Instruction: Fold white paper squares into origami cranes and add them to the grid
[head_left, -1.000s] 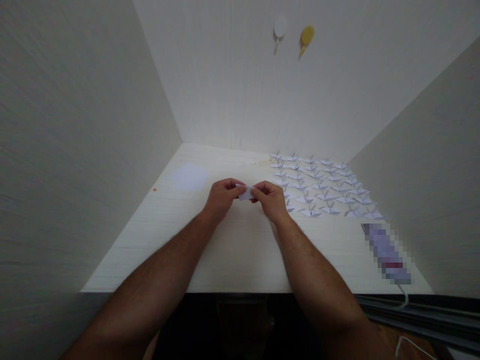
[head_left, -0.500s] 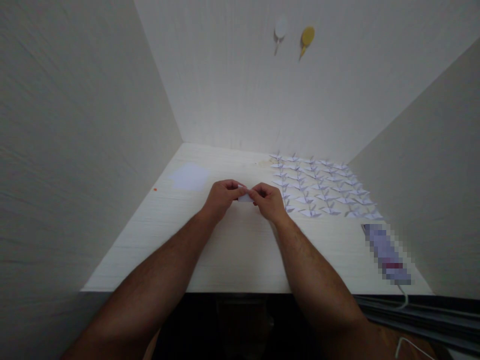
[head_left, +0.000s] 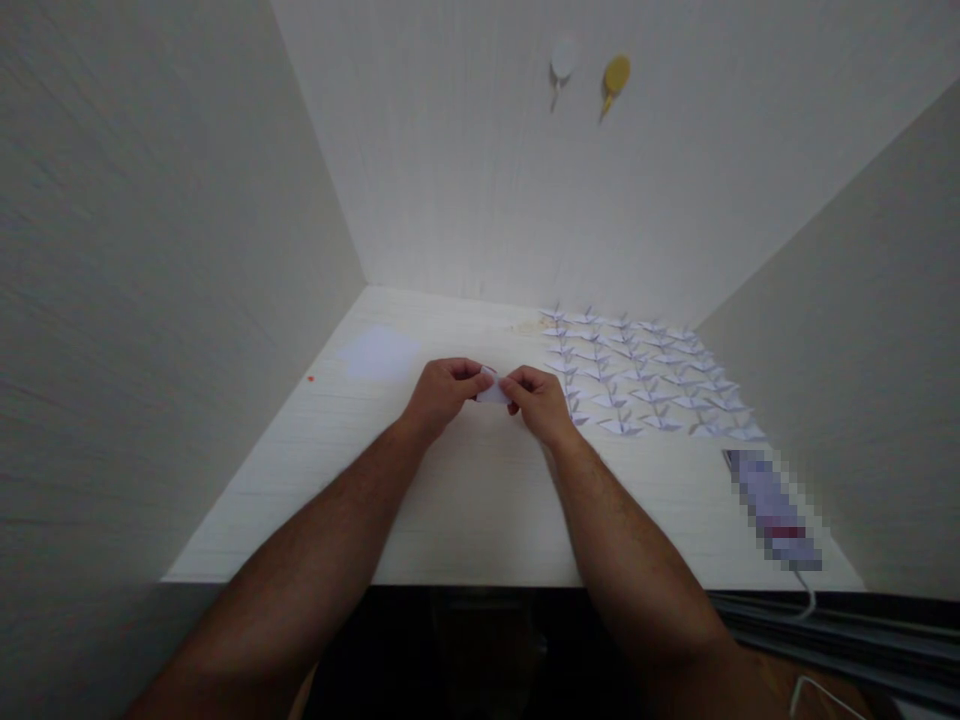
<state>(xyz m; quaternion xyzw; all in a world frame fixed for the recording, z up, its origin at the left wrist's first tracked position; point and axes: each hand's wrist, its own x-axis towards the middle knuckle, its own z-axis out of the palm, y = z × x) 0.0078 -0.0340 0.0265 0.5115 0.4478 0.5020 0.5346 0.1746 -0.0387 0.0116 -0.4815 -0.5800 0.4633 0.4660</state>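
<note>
A small piece of white folded paper (head_left: 493,391) is held up between my two hands, over the middle of the table. My left hand (head_left: 448,391) pinches its left side, thumb in front and fingers curled behind. From the other side, my right hand (head_left: 536,397) grips the right edge between thumb and fingers. The fingers behind the paper are partly hidden. Just right of my right hand, rows of white paper cranes (head_left: 619,424) stand on the table. Left of my left hand lies a pale sheet or stack of white paper (head_left: 381,353).
The white table (head_left: 472,500) is walled on three sides. At the right lies a pixelated flat device (head_left: 772,508) with a white cable (head_left: 808,597) over the front edge. A tiny orange-red bit (head_left: 310,379) lies at left. White (head_left: 563,60) and yellow hooks (head_left: 616,75) hang on the back wall.
My thumbs have moved slightly apart, so more of the paper's face shows between them. The arms and the things on the table stay where they were.
</note>
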